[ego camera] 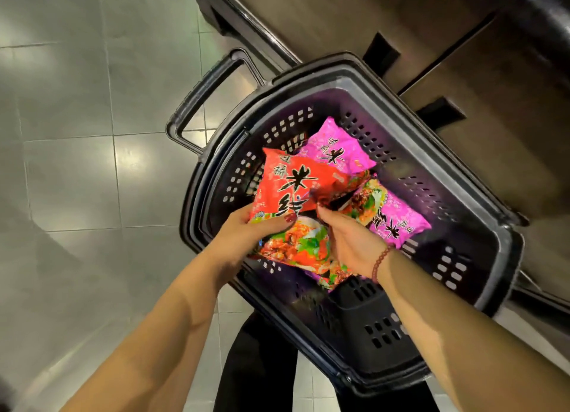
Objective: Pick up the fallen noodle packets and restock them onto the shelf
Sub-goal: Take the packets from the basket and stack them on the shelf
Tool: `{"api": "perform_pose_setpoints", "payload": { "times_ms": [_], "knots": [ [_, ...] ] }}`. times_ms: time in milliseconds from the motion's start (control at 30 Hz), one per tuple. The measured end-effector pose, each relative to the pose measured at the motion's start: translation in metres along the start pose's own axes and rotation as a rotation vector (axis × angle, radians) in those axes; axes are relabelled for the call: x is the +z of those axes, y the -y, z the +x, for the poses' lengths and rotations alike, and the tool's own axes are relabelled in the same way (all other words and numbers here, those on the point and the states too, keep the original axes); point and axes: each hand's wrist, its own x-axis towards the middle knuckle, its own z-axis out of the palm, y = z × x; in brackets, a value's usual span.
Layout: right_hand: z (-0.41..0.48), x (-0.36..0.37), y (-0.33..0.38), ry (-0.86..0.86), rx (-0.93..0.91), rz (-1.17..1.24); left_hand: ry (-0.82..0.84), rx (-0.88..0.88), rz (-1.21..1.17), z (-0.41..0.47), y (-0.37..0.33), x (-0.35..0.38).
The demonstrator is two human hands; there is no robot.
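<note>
Holding a red packet (pixel 293 180) over the basket (pixel 410 165), our left hand (pixel 246 231) grips, right hand (pixel 351 239) pinches it; nothing shelved yet

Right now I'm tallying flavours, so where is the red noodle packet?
In the head view the red noodle packet is centre frame over the black basket, gripped at its lower edge by the left hand, overlapping a pink packet beyond it.

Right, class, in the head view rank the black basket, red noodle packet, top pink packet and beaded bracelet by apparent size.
1. black basket
2. red noodle packet
3. top pink packet, partly covered, so its rank is unsure
4. beaded bracelet
</note>
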Motion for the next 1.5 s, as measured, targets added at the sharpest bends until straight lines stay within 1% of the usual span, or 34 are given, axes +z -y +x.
{"api": "perform_pose_setpoints", "payload": {
  "times_ms": [67, 100, 200, 267, 333, 467, 567, 667, 833, 933, 1133, 1200, 1300, 1433, 1500],
  "knots": [
    [0.010, -0.006, 0.001, -0.158, -0.058, -0.134, -0.072, -0.012, -0.053, 0.002, 0.007, -0.004],
    [0.015, -0.010, 0.002, -0.251, -0.088, -0.153, -0.108, -0.008, -0.077, 0.003, 0.010, -0.005],
    [0.036, -0.029, 0.005, -0.552, -0.154, -0.018, -0.191, 0.025, -0.128, 0.005, 0.016, -0.005],
    [0.051, -0.036, 0.010, -0.631, -0.148, 0.091, -0.222, 0.042, -0.120, 0.008, 0.019, -0.002],
    [0.067, -0.042, 0.013, -0.644, -0.134, 0.098, -0.242, 0.054, -0.099, 0.010, 0.022, 0.000],
    [0.094, -0.036, 0.024, -0.612, -0.109, 0.032, -0.284, 0.080, -0.082, 0.013, 0.029, 0.000],
    [0.109, -0.030, 0.033, -0.651, -0.093, 0.122, -0.297, 0.098, -0.077, 0.015, 0.033, -0.002],
    [0.113, -0.027, 0.035, -0.694, -0.121, 0.201, -0.289, 0.108, -0.086, 0.018, 0.034, -0.002],
    [0.097, -0.029, 0.023, -0.791, -0.143, 0.047, -0.290, 0.122, -0.102, 0.020, 0.033, 0.002],
    [0.066, -0.028, 0.014, -0.776, -0.259, 0.060, -0.286, 0.128, -0.146, 0.003, 0.032, 0.008],
    [-0.044, -0.027, -0.004, -0.679, -0.322, 0.179, -0.284, 0.125, -0.140, -0.065, 0.022, 0.017],
    [-0.093, -0.013, -0.003, -0.665, -0.387, 0.189, -0.263, 0.130, -0.109, -0.096, 0.010, 0.022],
    [-0.163, 0.014, -0.001, -0.651, -0.480, 0.134, -0.248, 0.142, -0.062, -0.145, -0.011, 0.032],
    [-0.251, 0.054, 0.008, -0.638, -0.586, 0.154, -0.241, 0.221, -0.050, -0.204, -0.050, 0.049],
    [-0.292, 0.074, 0.013, -0.642, -0.659, 0.193, -0.226, 0.250, -0.085, -0.234, -0.070, 0.060]
  ]
}}
